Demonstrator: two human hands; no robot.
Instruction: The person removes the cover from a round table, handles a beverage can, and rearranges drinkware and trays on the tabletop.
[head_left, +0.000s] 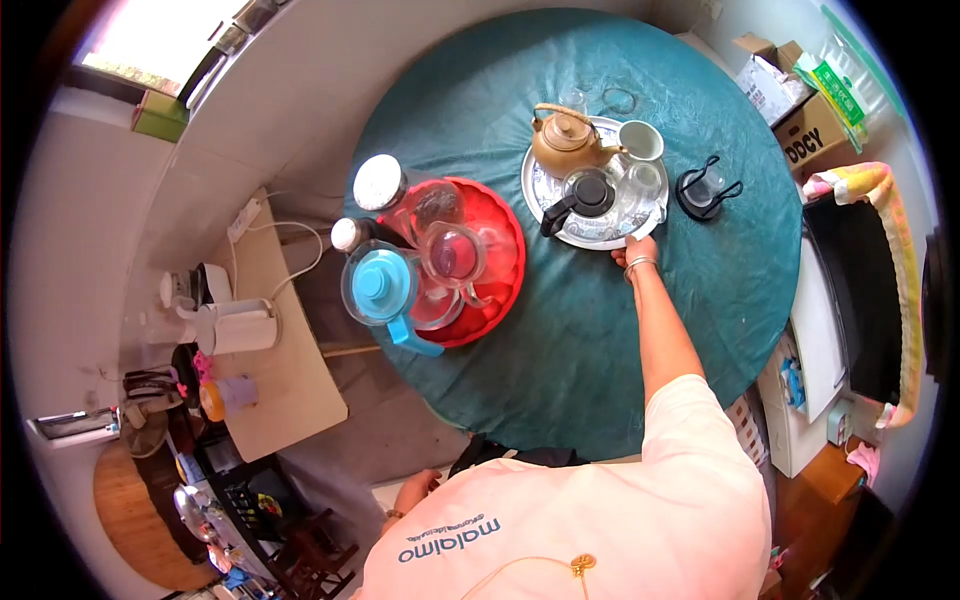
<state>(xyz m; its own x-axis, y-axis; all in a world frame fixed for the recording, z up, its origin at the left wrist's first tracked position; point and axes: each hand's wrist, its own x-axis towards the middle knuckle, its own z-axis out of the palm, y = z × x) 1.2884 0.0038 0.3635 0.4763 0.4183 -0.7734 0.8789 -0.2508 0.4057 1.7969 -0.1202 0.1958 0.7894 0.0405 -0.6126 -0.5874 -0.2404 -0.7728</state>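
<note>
My right hand (634, 252) grips the near rim of a round silver tray (590, 238), its fingers partly hidden at the edge. On the tray stand a brown teapot (566, 140) with an arched handle, a white cup (641, 141), a clear glass (642, 180) and a glass pot with a black lid and handle (590, 192). Right of the tray is a black wire stand (708, 190) with a clear glass inside. Low beside my body, my left hand (416, 490) is away from the table, its fingers only partly visible.
A red tray (515, 285) at the table's left edge holds a blue-lidded jug (385, 285), a glass pitcher (452, 252) and jars. Green cloth covers the round table (590, 350). A side table (290, 370) stands left; a monitor (850, 300) and cardboard box (810, 130) stand right.
</note>
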